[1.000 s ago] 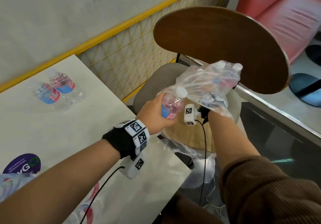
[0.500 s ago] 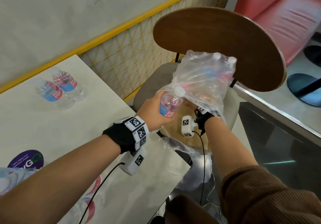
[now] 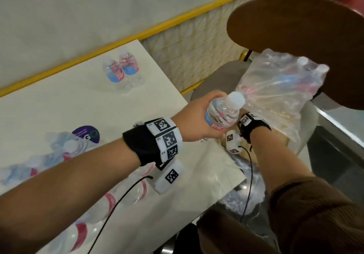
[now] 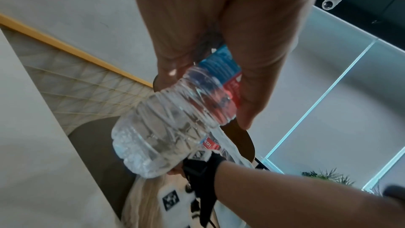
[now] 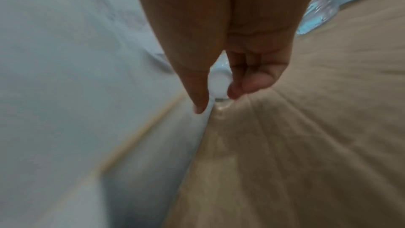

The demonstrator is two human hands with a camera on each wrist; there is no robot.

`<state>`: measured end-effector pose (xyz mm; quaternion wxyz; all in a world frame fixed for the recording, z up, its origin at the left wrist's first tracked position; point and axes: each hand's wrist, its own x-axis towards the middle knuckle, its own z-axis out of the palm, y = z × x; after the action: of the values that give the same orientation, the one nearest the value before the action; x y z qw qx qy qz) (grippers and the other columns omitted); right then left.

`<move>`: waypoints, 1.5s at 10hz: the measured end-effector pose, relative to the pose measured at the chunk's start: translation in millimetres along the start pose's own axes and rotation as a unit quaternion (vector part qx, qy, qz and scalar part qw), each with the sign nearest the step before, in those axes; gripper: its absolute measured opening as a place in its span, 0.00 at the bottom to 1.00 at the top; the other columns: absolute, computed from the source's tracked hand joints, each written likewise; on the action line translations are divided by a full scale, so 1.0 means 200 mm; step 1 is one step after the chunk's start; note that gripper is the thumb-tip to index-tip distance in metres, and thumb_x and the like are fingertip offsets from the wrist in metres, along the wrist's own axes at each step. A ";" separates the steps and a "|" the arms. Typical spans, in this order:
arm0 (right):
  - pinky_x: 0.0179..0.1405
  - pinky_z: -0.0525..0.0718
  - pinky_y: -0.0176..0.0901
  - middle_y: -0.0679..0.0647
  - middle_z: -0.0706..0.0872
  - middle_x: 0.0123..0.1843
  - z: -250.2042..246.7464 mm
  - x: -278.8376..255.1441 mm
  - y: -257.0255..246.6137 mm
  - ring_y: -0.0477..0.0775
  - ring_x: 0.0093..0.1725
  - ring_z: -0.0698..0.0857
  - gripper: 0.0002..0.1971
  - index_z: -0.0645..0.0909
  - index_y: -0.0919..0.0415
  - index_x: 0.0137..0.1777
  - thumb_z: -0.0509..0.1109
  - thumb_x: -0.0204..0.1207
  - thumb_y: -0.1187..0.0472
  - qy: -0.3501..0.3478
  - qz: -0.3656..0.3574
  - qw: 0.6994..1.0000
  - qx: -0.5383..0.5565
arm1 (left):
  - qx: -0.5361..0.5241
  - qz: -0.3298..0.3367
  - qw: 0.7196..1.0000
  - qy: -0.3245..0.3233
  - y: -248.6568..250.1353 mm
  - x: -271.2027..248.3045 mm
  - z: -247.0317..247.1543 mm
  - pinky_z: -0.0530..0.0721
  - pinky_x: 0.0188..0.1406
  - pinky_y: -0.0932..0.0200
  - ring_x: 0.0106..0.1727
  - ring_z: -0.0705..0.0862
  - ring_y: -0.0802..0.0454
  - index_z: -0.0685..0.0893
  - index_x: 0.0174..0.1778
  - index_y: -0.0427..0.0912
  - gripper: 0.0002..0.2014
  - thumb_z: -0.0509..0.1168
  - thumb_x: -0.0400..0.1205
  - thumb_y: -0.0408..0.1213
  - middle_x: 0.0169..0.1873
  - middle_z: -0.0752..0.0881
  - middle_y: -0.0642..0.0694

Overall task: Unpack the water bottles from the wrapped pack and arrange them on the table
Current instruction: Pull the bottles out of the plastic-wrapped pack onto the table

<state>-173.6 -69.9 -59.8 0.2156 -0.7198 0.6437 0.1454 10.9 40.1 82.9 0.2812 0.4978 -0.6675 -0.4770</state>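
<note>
My left hand (image 3: 199,116) grips a clear water bottle (image 3: 222,114) with a white cap and a red and blue label, tilted, just past the table's corner. The left wrist view shows the bottle (image 4: 157,136) from its base end, with my fingers (image 4: 252,93) wrapped round the label. The torn plastic pack (image 3: 279,90) hangs over the chair with bottles inside. My right hand (image 5: 215,101) is inside the wrap and pinches the white cap (image 5: 219,82) of a bottle there. Two bottles (image 3: 123,70) stand together at the far side of the white table (image 3: 59,106).
A chair with a round wooden back (image 3: 295,37) and grey seat (image 3: 216,76) stands off the table's right end. More bottles in loose wrap (image 3: 65,151) lie on the near left of the table beside a purple sticker (image 3: 86,135). A yellow-edged mesh panel (image 3: 187,56) runs behind.
My left hand has drawn the bottle out of the wrap and back toward the table corner. The pack has risen against the chair back, with my right hand deeper inside it.
</note>
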 end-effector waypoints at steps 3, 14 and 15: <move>0.52 0.76 0.47 0.64 0.85 0.58 -0.11 -0.52 -0.10 0.65 0.56 0.83 0.15 0.79 0.49 0.64 0.63 0.78 0.52 0.243 0.084 0.954 0.157 | -0.029 0.035 0.999 0.012 0.04 -0.38 -0.17 0.82 0.57 0.71 0.56 0.84 0.61 0.69 0.72 0.41 0.41 0.82 0.65 0.32 0.58 0.84 0.50; 0.30 0.79 0.32 0.43 0.81 0.30 0.45 -1.75 -1.47 0.40 0.23 0.78 0.09 0.81 0.48 0.51 0.71 0.73 0.61 -0.117 -0.251 0.952 0.131 | 0.105 -0.131 0.986 0.004 -0.78 -2.17 -0.36 0.70 0.62 0.69 0.62 0.77 0.62 0.74 0.70 0.52 0.35 0.80 0.67 0.41 0.61 0.79 0.60; 0.35 0.85 0.40 0.55 0.88 0.31 0.44 -1.73 -1.45 0.46 0.23 0.82 0.15 0.77 0.46 0.58 0.72 0.73 0.56 -0.137 -0.231 0.955 0.128 | 0.121 -0.136 0.983 -0.023 -0.80 -2.14 -0.30 0.67 0.61 0.70 0.61 0.75 0.61 0.72 0.71 0.49 0.36 0.79 0.69 0.42 0.62 0.78 0.56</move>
<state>75.3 295.3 69.1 0.4201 -0.7884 0.4371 0.1048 274.1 409.3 1.7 0.1359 0.6035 -0.6526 -0.4375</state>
